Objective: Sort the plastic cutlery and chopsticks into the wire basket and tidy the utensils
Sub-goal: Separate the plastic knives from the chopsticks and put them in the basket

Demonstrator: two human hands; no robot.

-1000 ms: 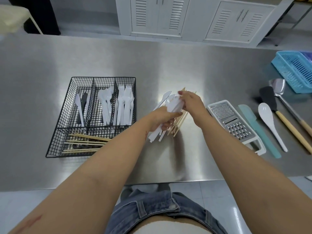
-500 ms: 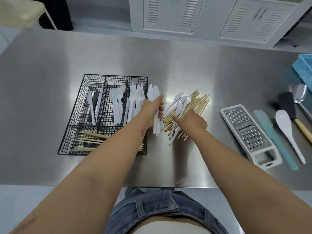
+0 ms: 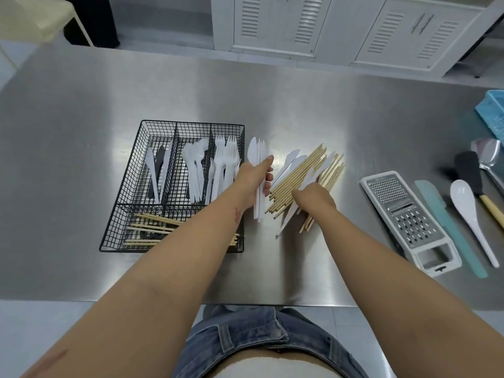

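Note:
A black wire basket (image 3: 141,186) sits left of centre. Its back compartments hold knives (image 3: 152,173), white spoons (image 3: 194,170) and white forks (image 3: 225,165); the front compartment holds wooden chopsticks (image 3: 152,227). My left hand (image 3: 253,177) grips a bunch of white plastic knives (image 3: 257,159) just right of the basket's edge. A loose pile of chopsticks (image 3: 300,181) and white plastic knives (image 3: 290,159) lies on the steel table. My right hand (image 3: 313,197) rests on this pile, fingers curled down onto a white knife; its fingertips are hidden.
A grey box grater (image 3: 403,214) lies to the right, then a teal spatula (image 3: 441,216), a white spoon (image 3: 471,211), a black-headed spatula (image 3: 467,167) and a metal ladle (image 3: 488,156). A blue basket (image 3: 493,113) is at the far right edge. The table's front edge runs near my waist.
My left hand drew apart from the right and carried the white knives leftward beside the basket. My right hand dropped back onto the loose pile.

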